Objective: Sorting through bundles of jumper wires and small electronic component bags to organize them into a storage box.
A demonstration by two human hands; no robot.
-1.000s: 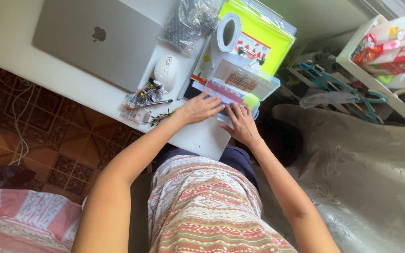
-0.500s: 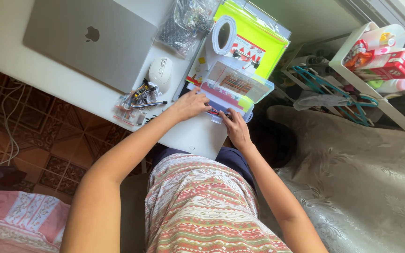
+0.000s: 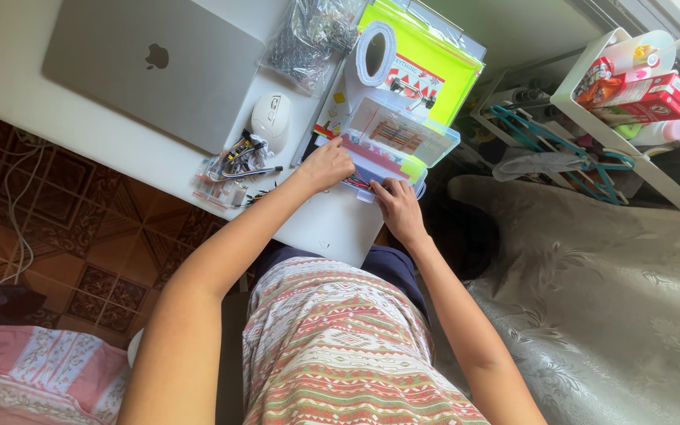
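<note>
White surface (image 3: pixel 120 149) fills the upper left, and on it lies a closed silver laptop (image 3: pixel 151 71), lid down. Right of that, a bright yellow-green folder (image 3: pixel 434 59) sits under a white tape roll (image 3: pixel 377 53). Now the clear plastic organiser box (image 3: pixel 403 142), open at the near right corner of the surface, its lid tilted up, coloured bits inside. Left hand (image 3: pixel 326 165) rests on the box's left edge, fingers curled over it, loosely bent, not clamped. Right hand (image 3: pixel 397 206) sits at the box's front edge, fingertips pressed into the tray; whether it pinches anything, I cannot tell. White mouse (image 3: pixel 271 114) lies beside the laptop, and a small heap of wires and clips (image 3: pixel 238 161) just below it.
</note>
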